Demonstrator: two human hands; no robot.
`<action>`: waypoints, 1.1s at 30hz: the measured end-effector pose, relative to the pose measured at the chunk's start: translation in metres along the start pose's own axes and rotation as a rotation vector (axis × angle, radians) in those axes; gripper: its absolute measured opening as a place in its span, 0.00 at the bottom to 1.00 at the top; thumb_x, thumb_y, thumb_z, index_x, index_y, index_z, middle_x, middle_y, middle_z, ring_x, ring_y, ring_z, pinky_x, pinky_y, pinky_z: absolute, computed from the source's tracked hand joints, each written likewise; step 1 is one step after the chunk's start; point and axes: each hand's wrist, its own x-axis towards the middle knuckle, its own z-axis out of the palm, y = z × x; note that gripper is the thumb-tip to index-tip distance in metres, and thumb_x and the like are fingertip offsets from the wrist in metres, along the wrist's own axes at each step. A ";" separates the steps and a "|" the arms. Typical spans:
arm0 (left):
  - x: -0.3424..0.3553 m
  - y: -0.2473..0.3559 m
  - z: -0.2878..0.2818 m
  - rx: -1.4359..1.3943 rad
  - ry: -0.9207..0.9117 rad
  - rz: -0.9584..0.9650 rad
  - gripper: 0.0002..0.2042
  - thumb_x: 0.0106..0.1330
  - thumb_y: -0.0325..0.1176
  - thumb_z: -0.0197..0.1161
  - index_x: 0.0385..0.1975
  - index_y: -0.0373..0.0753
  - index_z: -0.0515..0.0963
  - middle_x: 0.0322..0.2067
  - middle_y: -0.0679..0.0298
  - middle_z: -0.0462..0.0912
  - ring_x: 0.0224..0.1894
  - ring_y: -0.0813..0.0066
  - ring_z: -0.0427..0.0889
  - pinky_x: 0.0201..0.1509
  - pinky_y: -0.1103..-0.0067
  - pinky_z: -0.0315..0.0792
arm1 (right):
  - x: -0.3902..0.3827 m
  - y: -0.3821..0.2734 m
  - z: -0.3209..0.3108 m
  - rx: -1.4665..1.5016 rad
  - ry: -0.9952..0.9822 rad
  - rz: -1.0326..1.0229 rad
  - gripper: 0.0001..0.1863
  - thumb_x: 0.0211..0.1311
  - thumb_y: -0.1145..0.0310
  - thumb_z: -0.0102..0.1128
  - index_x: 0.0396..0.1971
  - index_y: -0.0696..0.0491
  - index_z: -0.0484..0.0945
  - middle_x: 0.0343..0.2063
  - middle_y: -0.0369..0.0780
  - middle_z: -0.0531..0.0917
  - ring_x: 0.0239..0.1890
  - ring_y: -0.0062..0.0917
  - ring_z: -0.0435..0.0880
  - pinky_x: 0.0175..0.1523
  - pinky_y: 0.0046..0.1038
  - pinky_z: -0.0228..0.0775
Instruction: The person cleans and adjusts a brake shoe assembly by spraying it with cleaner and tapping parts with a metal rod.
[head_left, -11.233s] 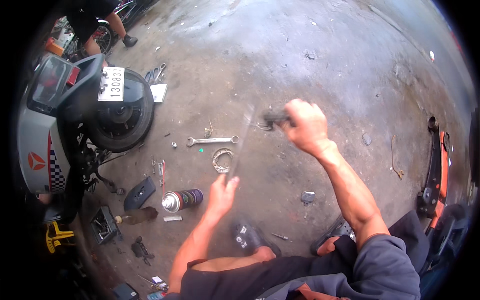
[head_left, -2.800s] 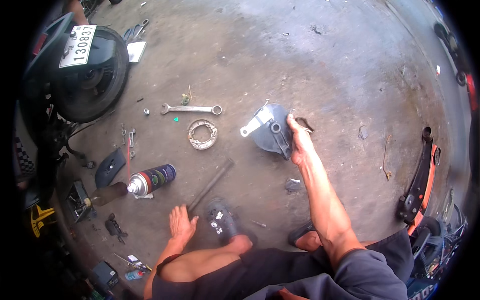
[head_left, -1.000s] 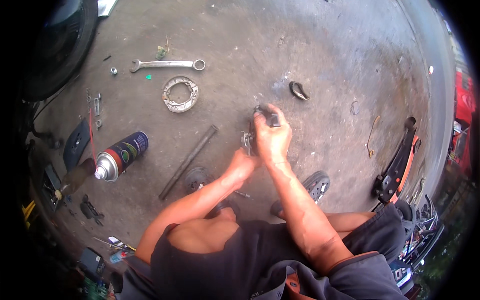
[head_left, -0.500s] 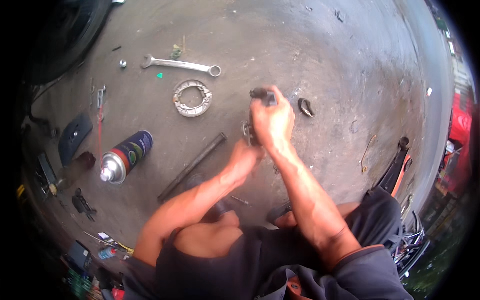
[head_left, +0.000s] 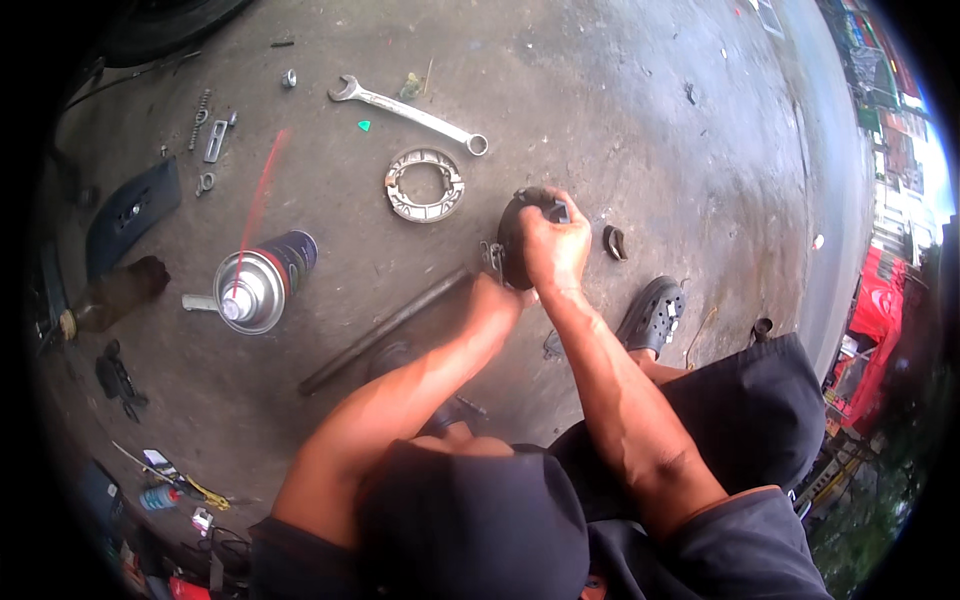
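Observation:
A dark, round brake plate [head_left: 514, 245] is held up above the floor between my two hands. My right hand [head_left: 556, 245] is closed over its right side, the thumb pressed on its face and the fingers wrapped behind the upper edge. At its lower edge my left hand [head_left: 497, 297] grips it, with most fingers hidden. A small silver metal piece [head_left: 492, 257] shows at the plate's left side, just above my left hand. Nearby on the floor lies a ring made of two silver brake shoes [head_left: 425, 212]. A curved dark piece [head_left: 614, 243] rests right of my right hand.
A combination wrench [head_left: 415, 116] lies beyond the brake shoes. Left are a spray can [head_left: 253, 293] with a red straw, a metal bar [head_left: 385, 331], a brown bottle [head_left: 118, 293] and a spring [head_left: 200, 118]. My shod foot [head_left: 655, 312] is at right; a tyre [head_left: 165, 28] stands far left.
The view has shifted, so floor items sit differently in it. The brake plate has turned and shows more of its round face. My right knee has swung aside, baring a shoe.

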 end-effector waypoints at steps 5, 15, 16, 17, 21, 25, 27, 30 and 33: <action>0.006 -0.007 0.010 -0.010 0.055 -0.062 0.08 0.55 0.32 0.60 0.29 0.34 0.75 0.17 0.69 0.72 0.13 0.81 0.66 0.09 0.77 0.54 | 0.013 0.002 -0.008 0.084 -0.090 0.112 0.13 0.48 0.67 0.58 0.35 0.50 0.83 0.23 0.41 0.84 0.26 0.25 0.82 0.36 0.28 0.72; -0.022 0.035 0.017 0.056 0.170 -0.043 0.06 0.47 0.25 0.57 0.24 0.29 0.72 0.13 0.66 0.69 0.10 0.78 0.66 0.09 0.76 0.56 | 0.037 0.009 -0.014 -0.045 -0.307 0.117 0.14 0.47 0.67 0.58 0.35 0.54 0.82 0.22 0.41 0.83 0.26 0.26 0.81 0.36 0.29 0.72; -0.019 0.036 0.019 0.104 0.191 -0.023 0.06 0.46 0.24 0.56 0.20 0.28 0.71 0.11 0.66 0.68 0.09 0.77 0.66 0.08 0.74 0.57 | 0.042 0.012 -0.016 0.048 -0.268 0.142 0.14 0.47 0.67 0.58 0.35 0.54 0.82 0.22 0.42 0.83 0.26 0.27 0.81 0.37 0.29 0.72; -0.016 0.031 0.018 0.131 0.152 -0.033 0.06 0.46 0.25 0.57 0.13 0.30 0.69 0.09 0.66 0.65 0.09 0.77 0.65 0.08 0.73 0.56 | 0.044 0.014 -0.019 0.140 -0.226 0.165 0.14 0.47 0.67 0.58 0.34 0.54 0.82 0.23 0.42 0.83 0.27 0.28 0.81 0.38 0.29 0.72; -0.021 0.036 0.028 0.079 0.160 -0.220 0.09 0.47 0.25 0.57 0.09 0.33 0.67 0.08 0.68 0.63 0.09 0.78 0.63 0.09 0.73 0.56 | 0.052 -0.006 -0.026 0.159 -0.353 0.272 0.11 0.49 0.73 0.56 0.34 0.58 0.80 0.24 0.39 0.81 0.27 0.22 0.77 0.36 0.23 0.70; -0.019 0.037 0.029 -0.039 0.222 -0.295 0.09 0.47 0.26 0.59 0.09 0.35 0.68 0.07 0.66 0.62 0.07 0.74 0.61 0.08 0.71 0.55 | 0.048 -0.007 -0.015 -0.122 -0.424 0.192 0.19 0.50 0.59 0.57 0.39 0.55 0.79 0.31 0.48 0.84 0.37 0.43 0.82 0.47 0.36 0.71; -0.016 0.053 0.022 -0.035 0.096 -0.296 0.09 0.46 0.27 0.60 0.10 0.35 0.69 0.07 0.66 0.62 0.07 0.75 0.60 0.08 0.71 0.55 | 0.067 -0.019 -0.023 -0.191 -0.415 0.105 0.17 0.52 0.61 0.61 0.40 0.55 0.80 0.31 0.41 0.83 0.37 0.28 0.80 0.46 0.30 0.70; -0.007 0.054 -0.001 -0.081 0.033 -0.261 0.10 0.46 0.28 0.61 0.10 0.35 0.68 0.07 0.66 0.62 0.07 0.76 0.59 0.08 0.72 0.56 | 0.072 -0.016 -0.029 -0.009 -0.692 0.098 0.30 0.55 0.56 0.63 0.49 0.64 0.69 0.36 0.45 0.80 0.38 0.32 0.80 0.42 0.33 0.75; -0.010 0.045 -0.022 -0.012 0.034 -0.251 0.08 0.46 0.28 0.62 0.14 0.33 0.70 0.08 0.67 0.63 0.07 0.77 0.60 0.08 0.72 0.58 | 0.056 -0.036 -0.046 -0.059 -0.786 0.122 0.30 0.55 0.56 0.63 0.48 0.64 0.67 0.37 0.46 0.78 0.37 0.32 0.80 0.35 0.33 0.79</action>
